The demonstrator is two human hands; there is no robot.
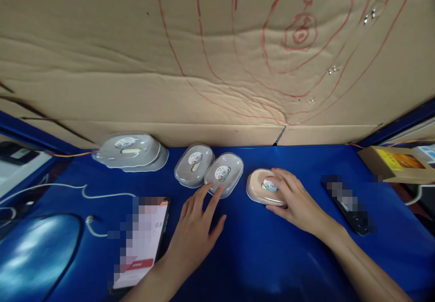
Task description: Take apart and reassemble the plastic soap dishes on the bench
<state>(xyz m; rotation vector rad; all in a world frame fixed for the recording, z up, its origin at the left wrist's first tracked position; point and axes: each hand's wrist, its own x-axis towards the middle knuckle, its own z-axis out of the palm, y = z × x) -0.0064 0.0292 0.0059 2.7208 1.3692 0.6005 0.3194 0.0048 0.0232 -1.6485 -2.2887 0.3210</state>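
Note:
In the head view my right hand (301, 202) is closed around the right end of a small rounded beige soap box (255, 185) with a clear lid. Its fingers lie over the lid and sticker, and the thumb is at the near side. My left hand (195, 231) has its fingers spread. Two of its fingertips are at the near edge of a grey soap box (231, 179); whether they press on it I cannot tell. Another grey soap box (185, 168) lies against that one on its left. Each lid carries a round sticker.
Stacked grey boxes (146, 150) stand at the back left. A lit phone (146, 234) and white cable (108, 196) lie at left, a dark device (350, 207) at right. Behind the blue table (265, 256) rises a cardboard panel (112, 89) with red rings. A carton (377, 161) sits far right.

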